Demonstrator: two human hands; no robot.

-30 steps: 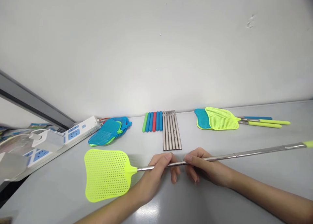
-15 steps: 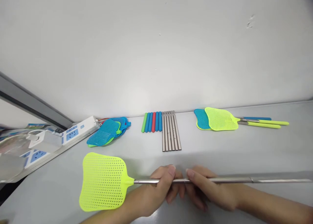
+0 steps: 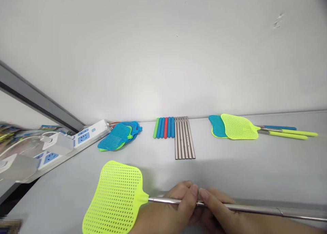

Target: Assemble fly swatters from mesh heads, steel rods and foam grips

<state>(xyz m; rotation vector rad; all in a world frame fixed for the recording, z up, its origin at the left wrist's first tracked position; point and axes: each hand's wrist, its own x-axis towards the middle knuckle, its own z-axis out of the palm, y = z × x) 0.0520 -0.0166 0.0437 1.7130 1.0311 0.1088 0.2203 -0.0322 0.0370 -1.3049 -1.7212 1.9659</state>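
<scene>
A fly swatter with a yellow-green perforated head (image 3: 116, 198) and a long telescopic metal rod (image 3: 255, 209) lies across both hands. My left hand (image 3: 182, 201) is closed round the rod a short way from the head, its thumb along the top. Just to the right, my right hand (image 3: 217, 205) grips the same rod, the two thumb tips almost touching at a joint in the tube. The rod runs out past the right edge of the view, so its far end is hidden.
Blue and green swatter heads (image 3: 116, 136) lie stacked at the left. Coloured handle sleeves (image 3: 164, 127) and metal tubes (image 3: 184, 140) are lined up in the middle. Swatters with handles (image 3: 238, 126) lie at the right. A power strip (image 3: 84, 136) with plugged-in adapters runs along the left.
My hands have come closer together on the rod. The swatter sits lower in view, its rod now sloping down to the right, and the view has shifted slightly left.
</scene>
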